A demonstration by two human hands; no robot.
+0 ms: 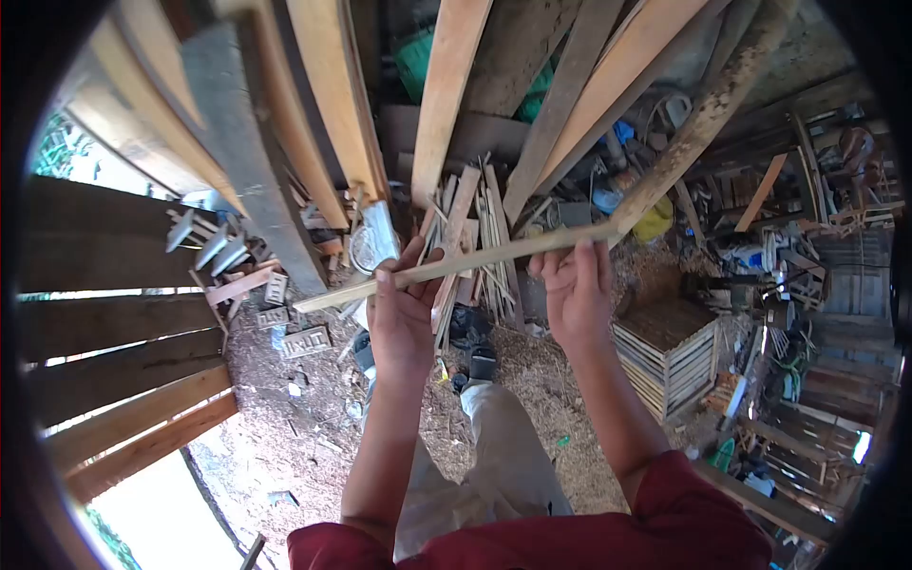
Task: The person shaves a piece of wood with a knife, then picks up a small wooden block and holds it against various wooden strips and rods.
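A long, thin wooden strip (484, 255) is held up in front of me, its right end a little higher than its left. Near the left end, my left hand (407, 309) grips it with the thumb on the near side and the fingers behind. Toward the right end, my right hand (578, 290) is closed on the same strip, fingers bent around it. Below and beyond the strip, a heap of loose wood offcuts (465, 223) lies on the floor, partly hidden by the strip and my left hand.
Tall planks (446, 95) lean along the far side. A slatted wooden crate (665, 356) stands at the right. Slatted boards (123, 323) form a wall on the left. Wood shavings cover the floor (304, 418). Carved wooden pieces (306, 342) lie left of my feet.
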